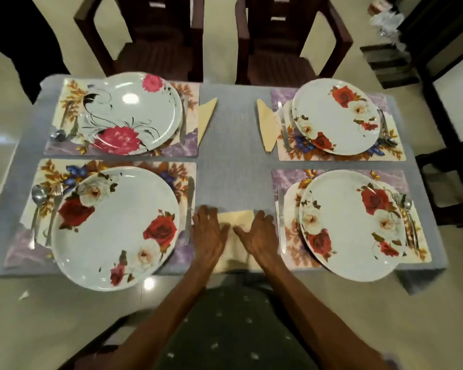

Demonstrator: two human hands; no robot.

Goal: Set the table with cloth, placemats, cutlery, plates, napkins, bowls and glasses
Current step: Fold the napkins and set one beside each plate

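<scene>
Both forearms reach fwd from the bottom edge over a dark dotted garment. Left hand (208,231) lies flat, fingers spread, pressing on the cream napkin (234,218) at the near edge of the grey cloth (233,169); right hand (259,233) same, fingers straight & spread on the napkin's right side. Napkin sits between the two near placemats, partly hidden under both hands.

Near-left placemat (171,174) carries a rose plate (115,228), nothing on the plate; spoon (37,206) & fork (54,209) just left of it, knife (189,206) on its right. Near-right placemat (286,177) carries another rose plate (350,225), also bare; a knife (280,220) left of it, fork + spoon (408,214) on the right, touching the rim.

Far-left placemat (64,92) holds the pink-flower plate (131,113), bare, w/ a knife (184,118) on its right and a spoon bowl (58,134) at its left. A folded cream napkin (205,117) lies just right of that mat. Far-right placemat (281,97) holds a 4th plate (336,116), bare, knife (284,124) left, cutlery (385,129) right, w/ a folded napkin (267,126) overlapping the mat's left edge.

Two dark chairs (155,38) stand beyond the table's far side.
</scene>
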